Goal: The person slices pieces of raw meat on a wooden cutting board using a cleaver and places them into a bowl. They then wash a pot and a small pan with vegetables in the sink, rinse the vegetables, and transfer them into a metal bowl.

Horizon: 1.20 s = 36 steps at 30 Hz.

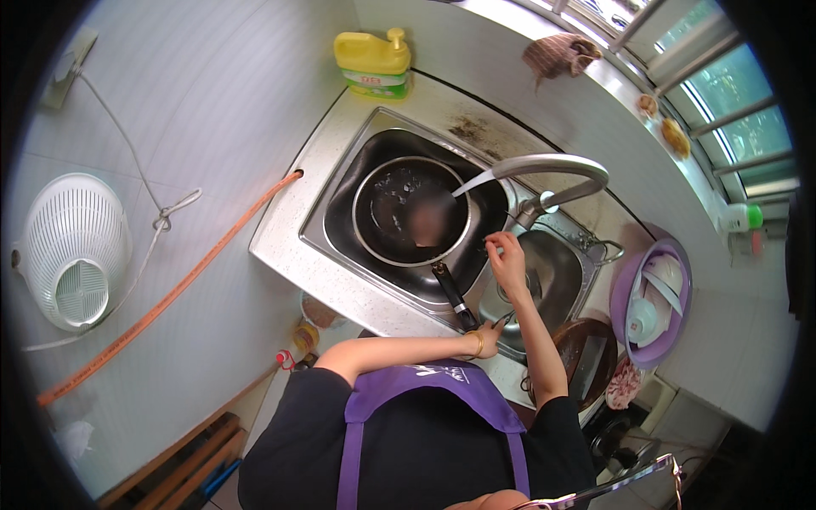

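My right hand (505, 255) hangs over the divider between two sink basins, fingertips drawn together. A tiny dark bit shows at those fingertips; whether they grip it is unclear. Lower down, my left hand (489, 339), a gold bangle at its wrist, holds a slim dark object (505, 319) over the near edge of the right basin (561, 255). In the left basin (341, 210) lies a black frying pan (382, 223) with wet, shiny patches inside; part of its interior is blurred. Its black handle (451, 293) points towards me. A pale stream, apparently water, runs from the faucet (554, 164) into the pan.
Right of the sink are a round cutting board (564, 338) bearing a cleaver (588, 366), a purple tub (685, 312) of dishes and a plate of raw meat (623, 386). A yellow detergent jug (373, 64) stands behind. An orange hose (172, 290) crosses the left.
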Motion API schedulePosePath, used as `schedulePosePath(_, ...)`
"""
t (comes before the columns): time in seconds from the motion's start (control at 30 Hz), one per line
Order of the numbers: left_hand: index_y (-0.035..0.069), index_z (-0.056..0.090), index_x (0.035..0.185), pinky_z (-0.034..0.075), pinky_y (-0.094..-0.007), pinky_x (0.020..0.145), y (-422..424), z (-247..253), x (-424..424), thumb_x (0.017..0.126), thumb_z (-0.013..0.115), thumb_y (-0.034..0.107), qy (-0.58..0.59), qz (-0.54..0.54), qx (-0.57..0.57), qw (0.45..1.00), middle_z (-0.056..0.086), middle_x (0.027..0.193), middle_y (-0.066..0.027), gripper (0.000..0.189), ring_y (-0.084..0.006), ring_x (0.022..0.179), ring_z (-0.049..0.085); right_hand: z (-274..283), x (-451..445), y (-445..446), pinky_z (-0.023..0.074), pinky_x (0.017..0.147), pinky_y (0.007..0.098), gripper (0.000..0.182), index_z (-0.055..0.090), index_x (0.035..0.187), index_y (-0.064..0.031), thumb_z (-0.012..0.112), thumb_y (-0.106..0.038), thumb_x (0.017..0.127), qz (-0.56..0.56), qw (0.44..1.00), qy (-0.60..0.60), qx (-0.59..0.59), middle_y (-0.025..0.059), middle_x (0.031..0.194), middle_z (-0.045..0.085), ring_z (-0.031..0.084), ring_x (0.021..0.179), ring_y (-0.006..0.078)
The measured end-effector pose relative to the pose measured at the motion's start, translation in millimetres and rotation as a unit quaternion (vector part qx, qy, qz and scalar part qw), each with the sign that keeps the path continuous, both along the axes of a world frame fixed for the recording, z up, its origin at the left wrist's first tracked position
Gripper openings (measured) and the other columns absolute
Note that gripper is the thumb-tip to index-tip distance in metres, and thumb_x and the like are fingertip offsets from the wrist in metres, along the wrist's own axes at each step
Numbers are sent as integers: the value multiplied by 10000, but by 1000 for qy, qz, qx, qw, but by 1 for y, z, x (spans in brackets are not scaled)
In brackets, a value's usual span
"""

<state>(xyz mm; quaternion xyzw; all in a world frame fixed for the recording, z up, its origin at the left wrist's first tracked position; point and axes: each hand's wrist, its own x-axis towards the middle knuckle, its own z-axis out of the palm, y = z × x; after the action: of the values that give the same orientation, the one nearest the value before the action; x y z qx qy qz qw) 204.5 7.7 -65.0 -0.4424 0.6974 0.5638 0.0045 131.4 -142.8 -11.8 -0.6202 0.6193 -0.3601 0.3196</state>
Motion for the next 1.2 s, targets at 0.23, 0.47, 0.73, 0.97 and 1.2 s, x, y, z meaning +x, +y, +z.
schedulePosePath(0.23, 11, 509, 974, 487, -450, 614, -62, 77, 113, 841, 533, 389, -137, 144, -174, 965, 603, 753, -169, 401, -375, 692, 611, -30, 50, -40, 484, 643, 348, 108, 632, 879, -52, 580, -127, 821, 66, 996, 56, -28, 103, 863, 617, 619, 722, 260)
schedulePosePath(0.47, -120, 440, 1020, 513, -401, 720, -81, 19, 87, 696, 665, 521, -217, 164, 50, 961, 642, 832, -237, 753, -345, 764, 650, -199, 135, -86, 457, 836, 420, 259, 580, 1064, -112, 533, -190, 821, 299, 897, 327, -11, 110, 1127, 526, 512, 1053, 315)
schedulePosePath(0.73, -109, 398, 1055, 499, -383, 795, -88, -13, 90, 589, 750, 361, -164, 387, 187, 888, 592, 958, -278, 750, -353, 926, 615, -217, 139, -165, 443, 854, 422, 373, 554, 1129, -92, 544, -258, 795, 283, 837, 463, -65, 111, 1109, 500, 455, 1091, 299)
schedulePosePath(0.97, 129, 381, 788, 321, -268, 362, -67, 1, 148, 888, 588, 265, 452, 552, 525, 465, 403, 549, -3, 267, -104, 379, 376, -226, 218, -126, 377, 976, 389, 409, 608, 1132, -177, 586, -114, 728, 434, 896, 92, -34, 162, 1321, 417, 440, 1165, 359)
schedulePosePath(1.2, 137, 368, 772, 319, -259, 367, -64, 22, 181, 905, 562, 226, 317, 569, 515, 558, 366, 525, 40, 252, -72, 370, 327, -155, 141, -98, 445, 876, 348, 257, 669, 1040, -223, 578, -246, 801, 660, 690, 144, 259, 88, 1040, 647, 605, 948, 279)
